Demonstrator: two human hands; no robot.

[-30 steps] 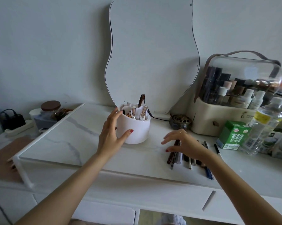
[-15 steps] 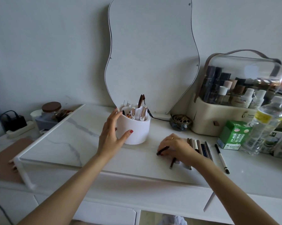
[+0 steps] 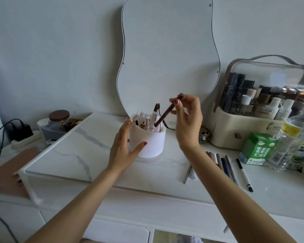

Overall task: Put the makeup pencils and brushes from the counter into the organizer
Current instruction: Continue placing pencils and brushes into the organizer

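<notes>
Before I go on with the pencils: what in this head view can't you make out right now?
- Brown pencil: its lower tip, hidden behind the organizer rim.
- Organizer compartments: too small to separate.
- Pencils on the counter: upper ends covered by the right hand's forearm, so no count.
- Organizer's left wall: covered by the left hand.
- Green box label: blurred.

One head-worn wide-angle camera looks forward and down, close over the counter [image 3: 147, 179]. It faces the wall mirror [image 3: 167, 55]. Both forearms enter from below.
</notes>
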